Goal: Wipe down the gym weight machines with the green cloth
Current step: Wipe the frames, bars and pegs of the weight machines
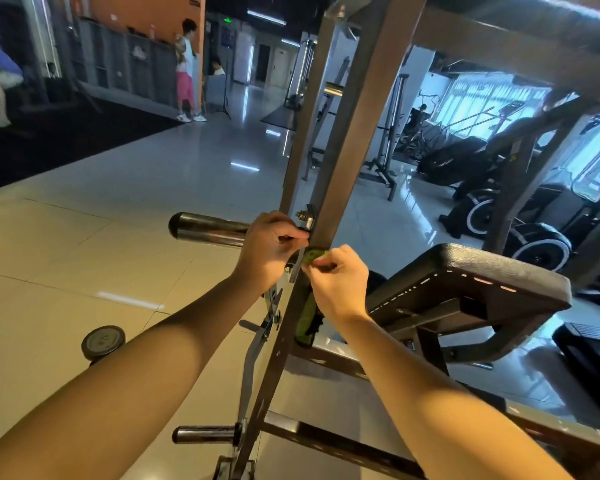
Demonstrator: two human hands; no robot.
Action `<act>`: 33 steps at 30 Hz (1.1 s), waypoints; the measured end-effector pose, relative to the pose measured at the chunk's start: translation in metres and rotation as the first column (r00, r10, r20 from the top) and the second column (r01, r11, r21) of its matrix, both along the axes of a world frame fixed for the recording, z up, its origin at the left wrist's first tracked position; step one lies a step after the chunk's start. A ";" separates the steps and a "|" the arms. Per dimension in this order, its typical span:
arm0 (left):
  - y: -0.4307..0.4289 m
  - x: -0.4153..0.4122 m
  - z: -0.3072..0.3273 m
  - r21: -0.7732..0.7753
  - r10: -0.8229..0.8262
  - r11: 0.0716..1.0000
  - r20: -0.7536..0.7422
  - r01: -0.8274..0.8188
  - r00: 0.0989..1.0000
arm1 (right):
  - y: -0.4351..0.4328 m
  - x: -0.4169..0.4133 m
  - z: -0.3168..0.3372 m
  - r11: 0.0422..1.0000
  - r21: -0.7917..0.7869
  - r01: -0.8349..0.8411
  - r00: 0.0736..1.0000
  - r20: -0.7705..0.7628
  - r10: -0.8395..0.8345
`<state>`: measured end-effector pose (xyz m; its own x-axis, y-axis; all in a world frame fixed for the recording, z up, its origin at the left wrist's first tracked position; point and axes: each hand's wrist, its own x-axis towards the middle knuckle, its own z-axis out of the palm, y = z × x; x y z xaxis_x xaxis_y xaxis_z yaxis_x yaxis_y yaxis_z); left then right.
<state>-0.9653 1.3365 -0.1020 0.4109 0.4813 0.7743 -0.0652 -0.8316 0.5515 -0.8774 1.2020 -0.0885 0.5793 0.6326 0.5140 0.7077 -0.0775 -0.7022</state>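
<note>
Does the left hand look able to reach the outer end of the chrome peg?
Probably yes: the left hand is at the inner end of the chrome peg, and nothing covers its length.

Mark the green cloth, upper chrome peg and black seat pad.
green cloth point(305, 320): head view, hanging lower part.
upper chrome peg point(208, 230): head view, middle of shaft.
black seat pad point(482, 268): head view, top surface.

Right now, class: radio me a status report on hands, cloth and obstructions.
Right hand pinching green cloth at the slanted post. Left hand curled beside chrome peg, hold unclear. Bench pad close right, not blocking.
</note>
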 end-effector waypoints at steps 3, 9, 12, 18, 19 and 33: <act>0.003 0.000 -0.002 -0.069 -0.091 0.993 0.059 0.095 0.994 | 0.009 0.007 0.038 0.980 0.200 -0.015 0.991 0.134 -0.012; 0.006 0.005 -0.006 -0.029 -0.001 1.000 0.004 0.001 1.000 | 0.004 0.003 -0.017 0.993 0.119 0.002 1.000 0.004 -0.002; 0.005 0.002 -0.002 -0.021 0.032 0.999 -0.027 -0.032 0.999 | -0.001 -0.008 -0.063 0.993 -0.109 0.047 0.992 -0.115 -0.060; 0.003 -0.003 0.001 -0.036 0.004 0.999 -0.074 -0.006 0.997 | 0.008 -0.006 0.009 0.990 0.116 0.078 0.996 0.025 -0.081; 0.003 -0.002 0.000 -0.027 -0.013 1.000 -0.055 0.011 0.998 | 0.011 -0.003 0.026 0.972 0.223 0.069 0.993 0.077 -0.088; 0.003 0.000 -0.002 0.042 0.054 0.998 -0.043 -0.052 0.998 | -0.001 -0.015 -0.094 0.962 -0.264 0.073 0.967 -0.216 -0.133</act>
<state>-0.9658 1.3393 -0.1043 0.4195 0.4718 0.7755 0.0029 -0.8550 0.5185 -0.8922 1.2014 -0.1829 0.7315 0.6544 0.1912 0.5087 -0.3372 -0.7922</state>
